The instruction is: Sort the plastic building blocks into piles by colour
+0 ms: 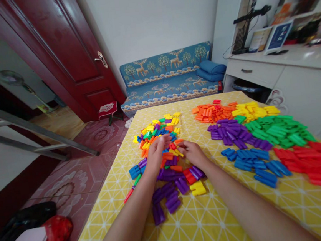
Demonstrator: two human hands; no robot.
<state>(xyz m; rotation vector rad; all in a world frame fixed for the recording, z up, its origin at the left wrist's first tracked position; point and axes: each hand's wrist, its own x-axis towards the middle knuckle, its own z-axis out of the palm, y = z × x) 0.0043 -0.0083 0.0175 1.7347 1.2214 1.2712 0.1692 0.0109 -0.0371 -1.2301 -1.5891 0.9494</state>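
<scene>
A pile of mixed plastic building pieces [168, 155] lies in front of me, in purple, orange, yellow, blue, green and red. Over its middle is my left hand [157, 150], palm turned inward and fingers stretched out to the right, with nothing seen in it. My right hand [192, 152] reaches into the pile's right side, fingers bent together beside small yellow and orange pieces. Whatever its fingertips hold is too small to make out. Purple pieces [172, 202] and a yellow piece [197, 188] lie nearer me, between my forearms.
Colour-sorted heaps lie on the right of the table: orange [213, 113], yellow [253, 110], purple [234, 132], green [280, 130], blue [252, 159] and red [319, 166]. A yellow patterned cloth [190, 229] covers the table. Beyond stands a blue sofa [167, 75]; a metal frame [34, 131] stands left.
</scene>
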